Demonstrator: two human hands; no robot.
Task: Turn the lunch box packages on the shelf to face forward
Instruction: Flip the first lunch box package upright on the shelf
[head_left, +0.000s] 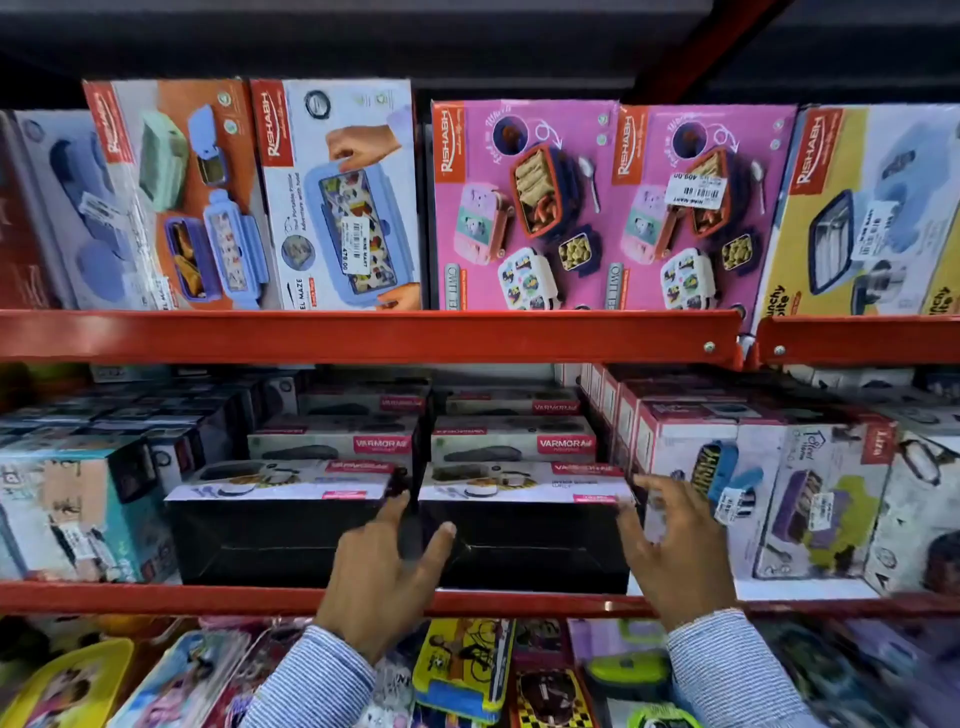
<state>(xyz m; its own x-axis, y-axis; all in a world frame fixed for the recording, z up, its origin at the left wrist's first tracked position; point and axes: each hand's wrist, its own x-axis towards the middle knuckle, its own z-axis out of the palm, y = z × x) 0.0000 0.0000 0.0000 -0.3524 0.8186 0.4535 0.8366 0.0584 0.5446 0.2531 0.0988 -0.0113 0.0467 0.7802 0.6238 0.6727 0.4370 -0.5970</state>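
Shop aisle w/ red metal shelving, 3 levels in view, all packed w/ lunch box stock. Nearest, bottom level: loose colourful lunch boxes, e.g. a yellow-lidded box (460, 670) between the two striped sleeves. Left hand (382, 577) is up at the middle shelf rail (156, 597), fingers spread, thumb up along the gap between the two front pkgs, index tip at the right pkg's plain dark face; not clear if it actually touches. Right hand (675, 551) also spread wide, fingertips at the right edge of the same pkg, nothing gripped. Task items: left black Varmora box (275, 535) and right black Varmora box (530, 540) sit side by side at the shelf front, blank dark sides facing out, printed faces turned up. More Varmora boxes (511, 444) stacked behind them. Teal box (78, 514) to the left, white box with purple lunch box print (821, 509) to the right, price sticker on it. Farthest, top shelf: upright Rishabh cartons, printed fronts out, a light blue carton (337, 197), two pink cartons (524, 208), a yellow carton (872, 208) at far right.
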